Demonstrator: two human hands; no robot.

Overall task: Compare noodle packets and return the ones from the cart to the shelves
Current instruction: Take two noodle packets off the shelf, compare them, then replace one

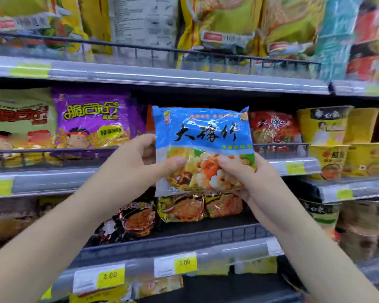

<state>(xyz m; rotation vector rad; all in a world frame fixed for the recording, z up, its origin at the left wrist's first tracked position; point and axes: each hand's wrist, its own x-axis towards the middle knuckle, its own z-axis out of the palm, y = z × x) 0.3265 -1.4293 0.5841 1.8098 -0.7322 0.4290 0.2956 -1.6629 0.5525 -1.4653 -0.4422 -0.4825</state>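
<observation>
While both hands' fingers [173, 164] pinch it, the blue noodle packet [202, 136] shows black brush lettering.

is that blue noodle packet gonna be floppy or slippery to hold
The blue noodle packet probably crinkles but keeps its shape, standing upright between the left hand and right hand. Its glossy film looks somewhat slippery. Likely light, held by fingertips.

Shop — stocked shelves [158, 78], price tags [185, 262].
</observation>
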